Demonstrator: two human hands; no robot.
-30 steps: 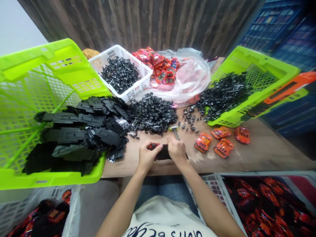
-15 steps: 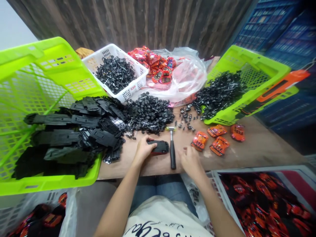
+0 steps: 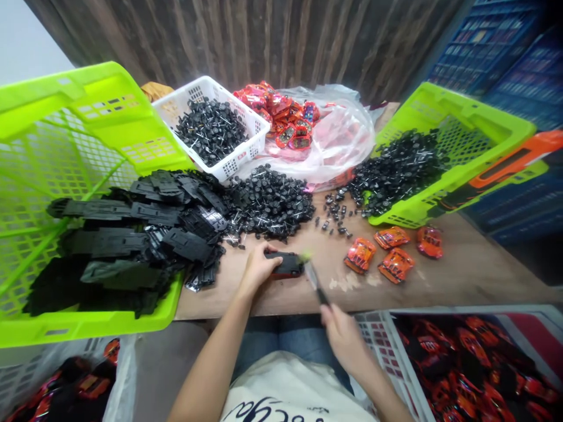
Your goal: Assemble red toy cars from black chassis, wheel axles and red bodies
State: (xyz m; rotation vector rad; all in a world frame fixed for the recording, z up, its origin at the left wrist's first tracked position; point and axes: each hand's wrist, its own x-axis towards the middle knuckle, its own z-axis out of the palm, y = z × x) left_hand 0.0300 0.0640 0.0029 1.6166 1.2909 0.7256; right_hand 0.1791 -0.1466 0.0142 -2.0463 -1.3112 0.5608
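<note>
Down at the table's near edge, as seen from the head camera, the left hand (image 3: 259, 265) grips one end of a toy car (image 3: 288, 265), which lies with its black base facing up and a little red showing below, on the bare wood of the table (image 3: 246, 296). The thumb lies over the base; the fingers are partly hidden behind it. The right hand (image 3: 343, 335) is closed around the handle end of a small hammer (image 3: 317, 285), which slants up and leftward to the car's free end. Its yellowish head is blurred, so whether it touches the car I cannot tell. The two hands are well apart.

To the right of the hammer lie four orange car shells (image 3: 359, 256), with a few small black parts (image 3: 336, 214) scattered behind them. Just beyond the held car sits a heap of black wheels on metal axles (image 3: 275, 205). On the left, a tipped green crate (image 3: 105, 325) spills black base plates (image 3: 112, 243). Farther back stand a white basket (image 3: 253, 153) of wheels and a clear plastic bag (image 3: 347, 126) beside red shells (image 3: 275, 108). A second green crate (image 3: 484, 120) leans at the right, holding more dark wheel parts (image 3: 400, 170).
</note>
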